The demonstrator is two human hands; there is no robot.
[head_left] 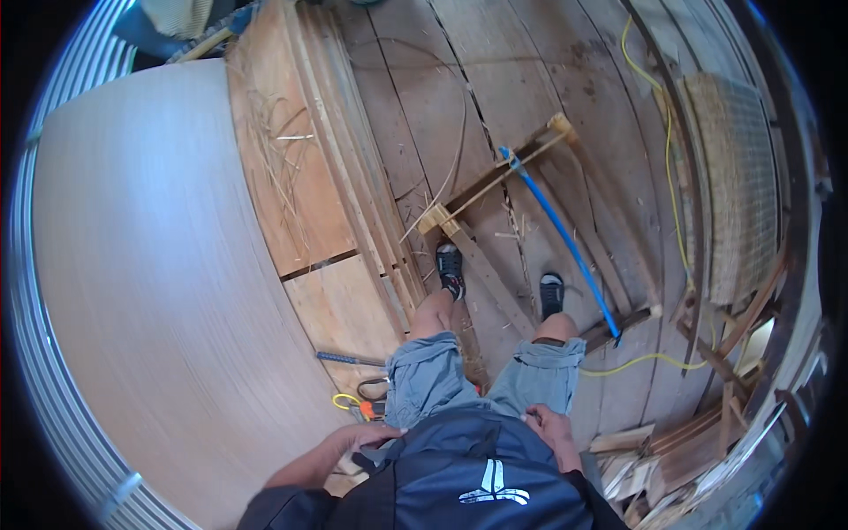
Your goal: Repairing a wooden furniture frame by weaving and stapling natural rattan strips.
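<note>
My left hand (372, 434) is closed by the left hip of my grey shorts (426, 375), its fingertips pinching the cloth at the shirt's edge. At the right hip my right hand (553, 427) is also closed, with its fingers drawn together against the shorts. Part of each hand's fingers is hidden by cloth. Ahead of my feet, a wooden frame (484, 268) lies on the plank floor, one foot next to its near-left side and the other inside its outline. A long blue bar (570, 243) with a dark end rests across this frame.
A large pale sheet (150, 256) covers the left, beside a plywood surface (300, 177) strewn with shavings. By my left leg are a dark tool handle (347, 358) and a yellow loop (344, 401). A yellow cord (673, 194), woven mat (729, 190) and scrap wood (632, 464) lie right.
</note>
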